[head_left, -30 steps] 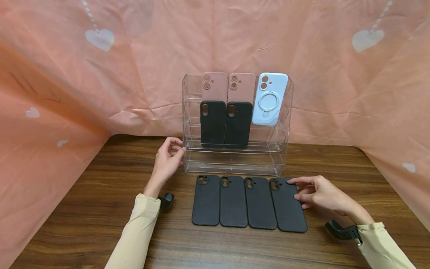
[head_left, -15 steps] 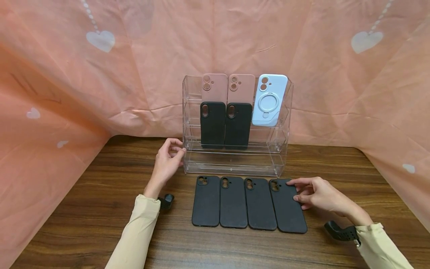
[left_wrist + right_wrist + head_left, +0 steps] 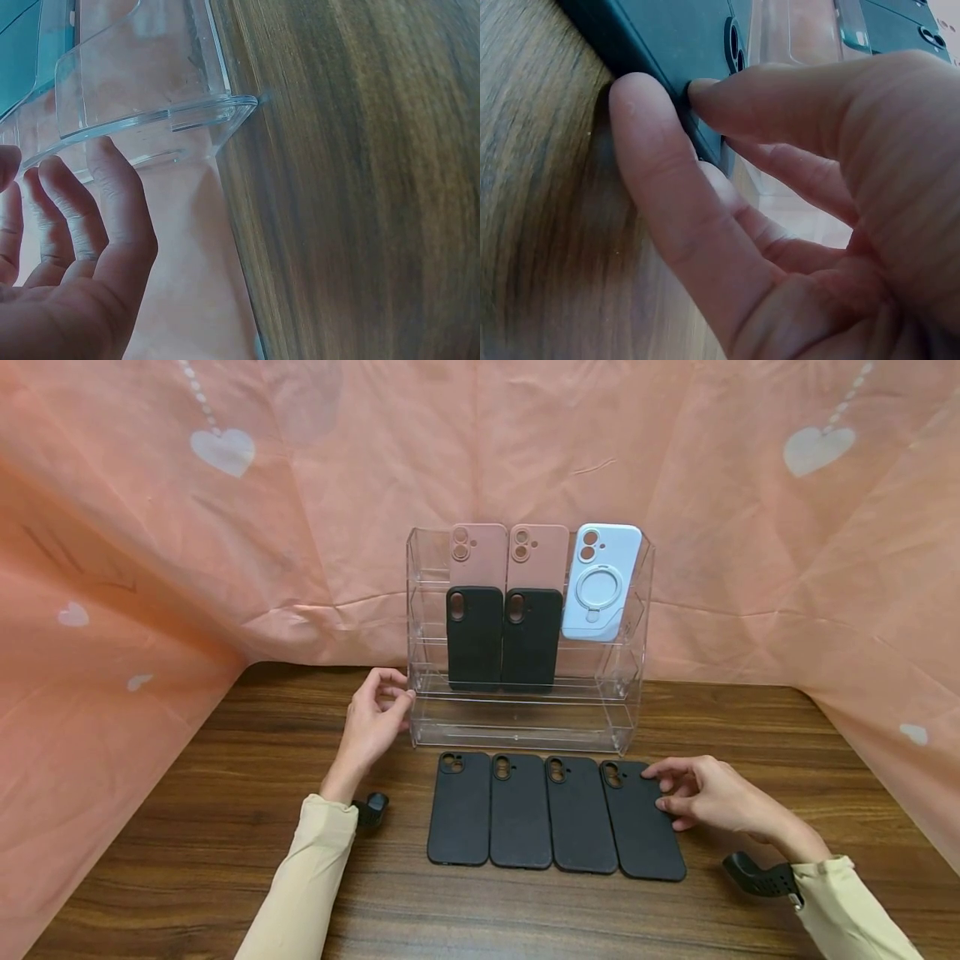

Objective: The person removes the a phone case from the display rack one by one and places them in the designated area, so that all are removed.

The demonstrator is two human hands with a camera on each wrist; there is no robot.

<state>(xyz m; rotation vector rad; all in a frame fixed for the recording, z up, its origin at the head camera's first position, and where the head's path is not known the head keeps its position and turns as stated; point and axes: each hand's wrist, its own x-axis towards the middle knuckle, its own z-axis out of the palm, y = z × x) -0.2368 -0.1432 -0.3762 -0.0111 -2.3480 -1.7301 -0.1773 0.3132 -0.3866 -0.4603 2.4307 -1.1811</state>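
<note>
My left hand (image 3: pixel 378 710) touches the left side of the clear acrylic tiered stand (image 3: pixel 517 737); its loosely bent fingertips meet the panel's edge in the left wrist view. At the right end of a row of black phone cases, my right hand (image 3: pixel 708 792) pinches the right edge of the last black phone case (image 3: pixel 647 831). Close up, the fingertips (image 3: pixel 641 97) lie along that case's side and on its back. The other cases in the row are the left black case (image 3: pixel 459 818), the second black case (image 3: pixel 521 818) and the third black case (image 3: pixel 583 822).
On the stand's tiers lean two pink phone cases (image 3: pixel 480 556), two black phone cases (image 3: pixel 474 639) in front of them, and a white phone case with a ring (image 3: pixel 609 543), slightly tilted. The lowest tier stands bare above the wooden table (image 3: pixel 480 914). Pink curtain (image 3: pixel 337 485) surrounds the table.
The rightmost black case has shifted very slightly toward me, with my right hand on it. My left hand stays at the stand, and the other cases hold their places.
</note>
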